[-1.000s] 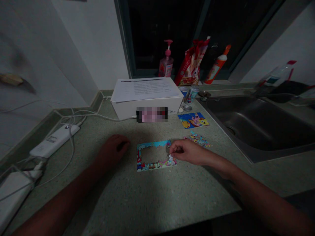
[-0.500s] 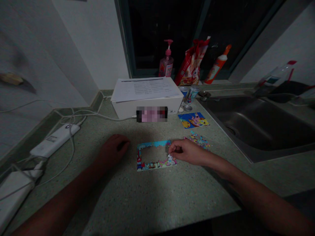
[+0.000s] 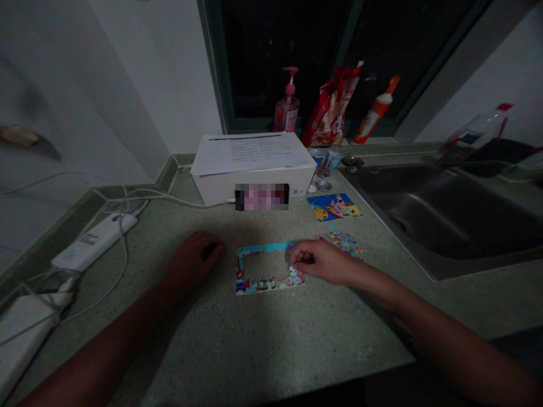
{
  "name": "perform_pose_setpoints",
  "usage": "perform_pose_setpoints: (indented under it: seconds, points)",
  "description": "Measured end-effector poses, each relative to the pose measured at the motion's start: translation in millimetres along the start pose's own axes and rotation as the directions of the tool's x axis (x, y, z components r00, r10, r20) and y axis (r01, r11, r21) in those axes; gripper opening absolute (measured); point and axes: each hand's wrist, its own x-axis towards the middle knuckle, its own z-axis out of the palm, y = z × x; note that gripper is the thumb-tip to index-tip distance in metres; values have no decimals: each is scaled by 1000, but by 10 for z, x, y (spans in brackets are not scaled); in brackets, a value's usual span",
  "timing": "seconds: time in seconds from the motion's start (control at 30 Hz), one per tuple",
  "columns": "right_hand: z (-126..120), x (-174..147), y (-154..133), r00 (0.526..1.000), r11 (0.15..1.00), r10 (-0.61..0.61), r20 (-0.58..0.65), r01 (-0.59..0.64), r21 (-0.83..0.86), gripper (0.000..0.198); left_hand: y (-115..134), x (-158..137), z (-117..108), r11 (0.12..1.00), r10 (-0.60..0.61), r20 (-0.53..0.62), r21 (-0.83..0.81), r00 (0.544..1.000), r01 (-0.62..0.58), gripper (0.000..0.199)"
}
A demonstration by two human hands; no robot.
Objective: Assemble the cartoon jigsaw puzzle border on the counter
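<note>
A small jigsaw puzzle lies on the counter as a colourful rectangular border around a bare middle. My right hand is at its right side, thumb and forefinger pinched over the border on what looks like a small jigsaw piece, mostly hidden by the fingertips. Just behind that hand is a pile of loose jigsaw pieces, partly covered by it. My left hand rests on the counter left of the puzzle, fingers loosely curled in with nothing visible in them. Farther back lies a blue picture card with cartoon figures.
A white box with a printed sheet on top stands behind the puzzle, a cabled phone-like device before it. Cans stand beside the box. The steel sink is at right, power strips and cables at left.
</note>
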Motion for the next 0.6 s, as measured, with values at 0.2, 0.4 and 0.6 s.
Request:
perform_pose_setpoints:
  seconds: [0.2,0.4,0.6]
  points:
    - [1,-3,-5,1000,999,6,-4,-6,-32,8,3,1,-11,1000,11,7,-3,1000,-11,25]
    - [-1,-3,-3,1000,998,-20,-13,20,-52,9,4,2,-12,1000,10,13,6,1000,-11,25]
    - [2,0,1,1000,998,-11,-19,10,-59,10,-15,1,5,1000,12,3,-2,1000,-12,24]
